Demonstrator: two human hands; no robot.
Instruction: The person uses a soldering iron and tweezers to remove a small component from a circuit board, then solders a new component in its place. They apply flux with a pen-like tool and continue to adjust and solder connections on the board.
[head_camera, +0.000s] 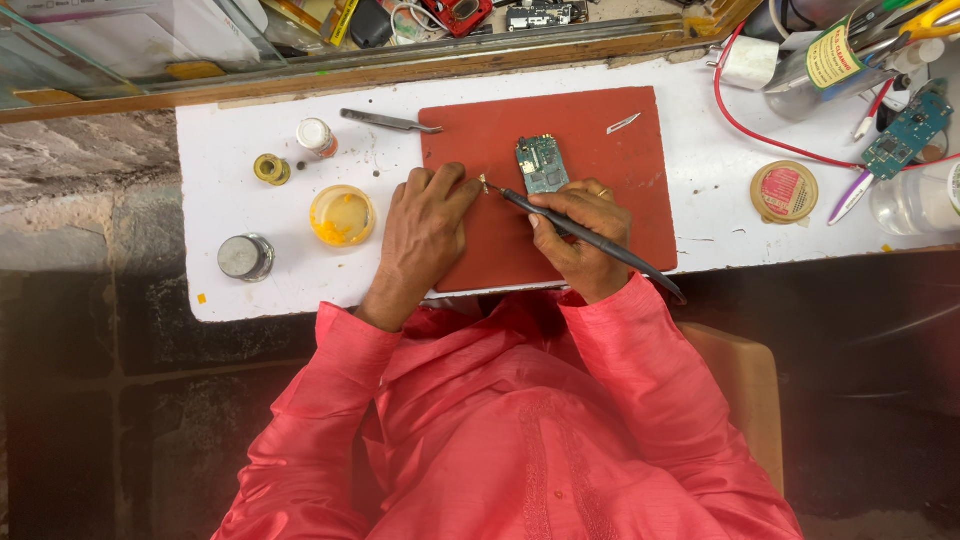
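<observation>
Here, right hand (582, 240) grips dark soldering iron (590, 240), fingers clamped round shaft, tip meeting tiny metal part (484, 185) pinched between left hand (425, 225) fingertips on red mat (550, 190). Small green circuit board (541, 164) lies just beyond both hands, untouched. Yellow flux tin (342, 215) sits left on white counter (240, 200).

White bench (700, 200) — red mat (640, 170), tins

Red mat (600, 200) mostly bare right of the circuit board (541, 164) and the right hand (580, 238). Left of the left hand (425, 235), the yellow dish (342, 215), metal tin (245, 257) and small jars crowd the white table (720, 215). Tweezers (388, 121) block the far edge.
</observation>
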